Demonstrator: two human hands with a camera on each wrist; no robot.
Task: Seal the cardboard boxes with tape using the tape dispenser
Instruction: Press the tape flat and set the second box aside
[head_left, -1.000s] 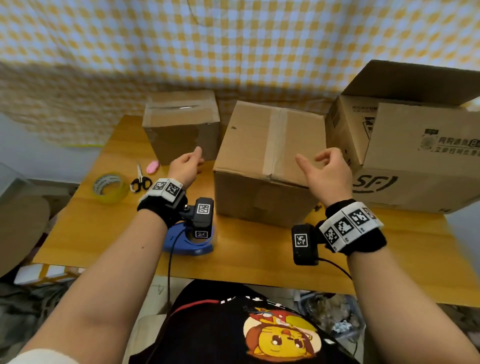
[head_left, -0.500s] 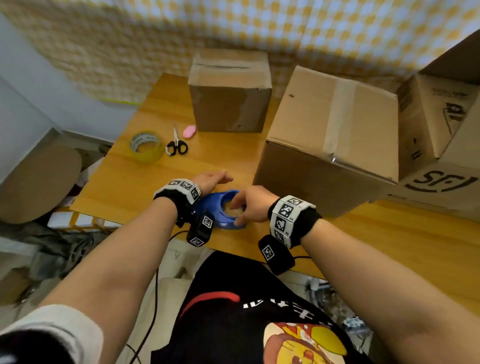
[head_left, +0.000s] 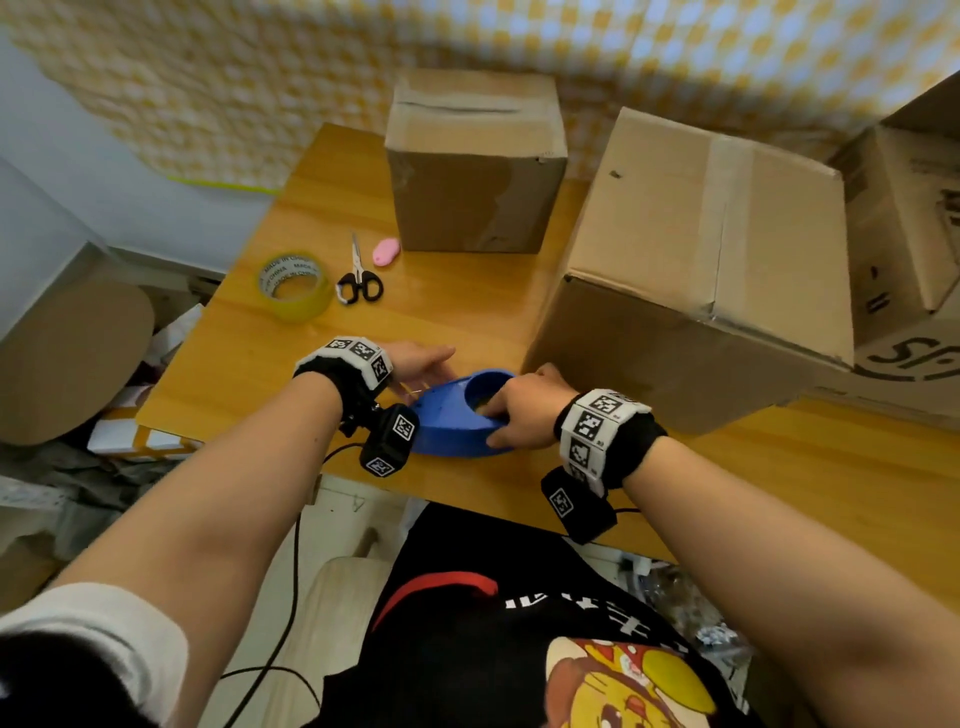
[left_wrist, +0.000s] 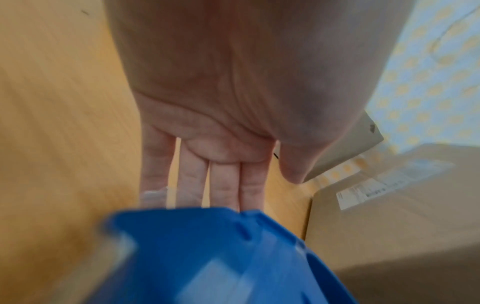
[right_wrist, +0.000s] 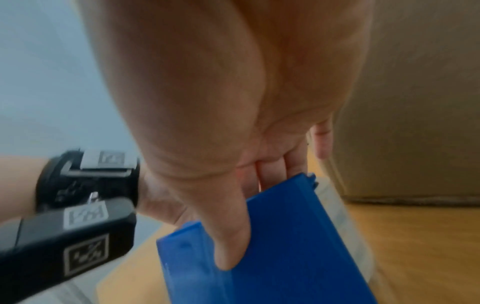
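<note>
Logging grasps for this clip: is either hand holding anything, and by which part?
The right hand grips the blue dispenser by its near rim, thumb outside. The left hand lies open behind it, holding nothing.

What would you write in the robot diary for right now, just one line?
step: picking up blue tape dispenser | right hand: grips dispenser | left hand: open, fingers straight at its far end | nearest cardboard box: already taped

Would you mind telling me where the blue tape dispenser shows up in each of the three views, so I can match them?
Head view: the blue tape dispenser lies on the table's near edge, centre of the picture, between both hands.
Left wrist view: it fills the bottom, beyond the left hand.
Right wrist view: lower centre, gripped by the right hand.
Shared landmark: the big cardboard box, right of the dispenser in all views.
</note>
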